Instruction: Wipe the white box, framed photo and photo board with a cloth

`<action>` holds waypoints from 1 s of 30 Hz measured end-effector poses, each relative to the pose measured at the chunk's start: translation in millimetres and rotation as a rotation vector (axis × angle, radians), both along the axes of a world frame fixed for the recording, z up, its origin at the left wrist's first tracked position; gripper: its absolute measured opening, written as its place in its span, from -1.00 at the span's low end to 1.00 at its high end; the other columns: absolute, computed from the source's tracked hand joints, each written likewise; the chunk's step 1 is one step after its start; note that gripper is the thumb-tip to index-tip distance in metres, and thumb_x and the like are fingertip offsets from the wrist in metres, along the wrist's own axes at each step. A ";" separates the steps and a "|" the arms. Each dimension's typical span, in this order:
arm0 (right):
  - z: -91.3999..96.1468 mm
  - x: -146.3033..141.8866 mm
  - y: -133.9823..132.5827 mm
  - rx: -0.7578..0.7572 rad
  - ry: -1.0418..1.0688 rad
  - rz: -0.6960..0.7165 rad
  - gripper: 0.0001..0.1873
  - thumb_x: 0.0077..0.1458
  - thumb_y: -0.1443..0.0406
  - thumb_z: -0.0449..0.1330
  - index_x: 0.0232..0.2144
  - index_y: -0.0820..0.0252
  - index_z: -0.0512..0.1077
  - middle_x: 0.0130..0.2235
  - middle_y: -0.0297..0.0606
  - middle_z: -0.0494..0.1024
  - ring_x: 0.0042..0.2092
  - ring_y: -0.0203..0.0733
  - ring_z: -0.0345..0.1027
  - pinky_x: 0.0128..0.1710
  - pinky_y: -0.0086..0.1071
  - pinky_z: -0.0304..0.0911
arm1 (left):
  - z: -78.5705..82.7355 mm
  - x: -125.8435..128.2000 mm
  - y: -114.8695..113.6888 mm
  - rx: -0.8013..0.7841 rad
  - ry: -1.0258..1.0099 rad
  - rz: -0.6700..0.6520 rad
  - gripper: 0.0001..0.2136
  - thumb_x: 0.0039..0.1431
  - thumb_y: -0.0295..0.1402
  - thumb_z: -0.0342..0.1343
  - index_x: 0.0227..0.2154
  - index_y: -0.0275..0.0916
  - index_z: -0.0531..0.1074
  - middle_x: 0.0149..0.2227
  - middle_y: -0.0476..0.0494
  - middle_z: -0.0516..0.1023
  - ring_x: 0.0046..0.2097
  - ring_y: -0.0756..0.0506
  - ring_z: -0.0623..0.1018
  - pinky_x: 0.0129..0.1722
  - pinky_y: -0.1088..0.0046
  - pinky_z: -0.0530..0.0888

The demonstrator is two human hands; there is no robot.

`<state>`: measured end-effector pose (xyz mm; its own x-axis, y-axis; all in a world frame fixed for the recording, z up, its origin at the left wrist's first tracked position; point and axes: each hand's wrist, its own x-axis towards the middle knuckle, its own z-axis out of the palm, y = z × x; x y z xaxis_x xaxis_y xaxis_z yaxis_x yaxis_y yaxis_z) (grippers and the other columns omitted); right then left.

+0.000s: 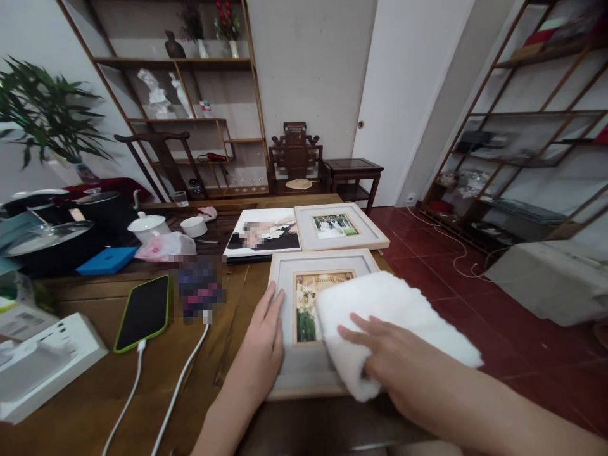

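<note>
A light wooden picture frame [280,384] with a pale mat and a small photo [306,316] lies in front of me at the table's edge. My left hand [263,342] grips its left side, fingers stretched along the rim and thumb hidden. On the frame's right half rests a folded, fluffy white cloth [399,304], covering part of the photo. My right hand [380,348] holds this cloth against the glass, fingers spread on top and some tucked in the fold. Behind stand a second framed photo [375,235] and an unframed photo panel [263,231], both lying flat.
Left on the wooden table [190,405] are a phone [145,313] on a white cable, a blurred dark item [199,288], a white box [52,367], a blue box [107,260], a teapot [147,226] and dark pots [52,244]. Red floor tiles [413,247] lie right.
</note>
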<state>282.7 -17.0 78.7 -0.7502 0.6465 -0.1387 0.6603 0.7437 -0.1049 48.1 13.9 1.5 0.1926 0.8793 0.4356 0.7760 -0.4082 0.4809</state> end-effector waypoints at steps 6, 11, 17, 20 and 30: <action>12.9 50.2 23.2 0.033 0.186 -0.284 -0.72 -0.03 0.48 0.01 -0.32 0.16 0.44 -0.26 -0.19 0.52 -0.23 -0.12 0.40 -0.27 -0.33 0.30 | -2.5 -2.6 0.4 -0.022 0.000 -0.058 -0.57 0.18 -0.56 -0.21 0.12 -0.42 0.21 0.28 -0.41 0.05 0.29 -0.17 0.09 0.24 0.23 0.14; 15.8 49.3 71.6 0.586 0.326 -0.450 -0.74 0.06 0.47 -0.03 -0.24 0.32 0.40 -0.11 0.07 0.44 -0.17 0.04 0.37 -0.28 -0.21 0.29 | -1.1 -2.0 0.6 -0.013 -0.006 -0.097 -0.58 0.15 -0.59 -0.19 0.07 -0.39 0.26 0.28 -0.38 0.06 0.28 -0.18 0.13 0.22 0.21 0.19; -0.5 -15.9 114.9 0.667 0.264 -0.143 -0.63 0.07 0.58 -0.03 -0.19 0.25 0.46 0.23 -0.09 0.17 0.21 0.05 0.02 0.05 -0.11 0.15 | -1.0 -3.3 1.8 -0.004 -0.002 -0.085 -0.59 0.13 -0.60 -0.17 0.02 -0.35 0.34 0.23 -0.36 0.20 0.24 -0.19 0.21 0.20 0.17 0.21; -16.9 -53.2 121.3 0.534 0.078 0.083 -0.70 0.11 0.51 0.04 -0.14 0.26 0.44 0.25 -0.06 0.13 0.22 0.10 0.00 -0.01 -0.12 0.17 | -0.1 -3.2 3.7 0.000 -0.011 -0.065 -0.59 0.10 -0.61 -0.16 -0.01 -0.32 0.37 0.21 -0.34 0.23 0.22 -0.19 0.25 0.19 0.19 0.24; -15.9 -8.0 115.4 0.426 -0.011 -0.001 -0.70 -0.05 0.58 0.06 -0.32 0.21 0.46 -0.16 -0.12 0.51 -0.06 -0.07 0.33 -0.09 -0.24 0.11 | 0.8 -6.5 4.7 -0.036 -0.006 -0.050 -0.62 0.11 -0.57 -0.16 -0.04 -0.31 0.38 0.21 -0.33 0.25 0.21 -0.18 0.28 0.17 0.17 0.26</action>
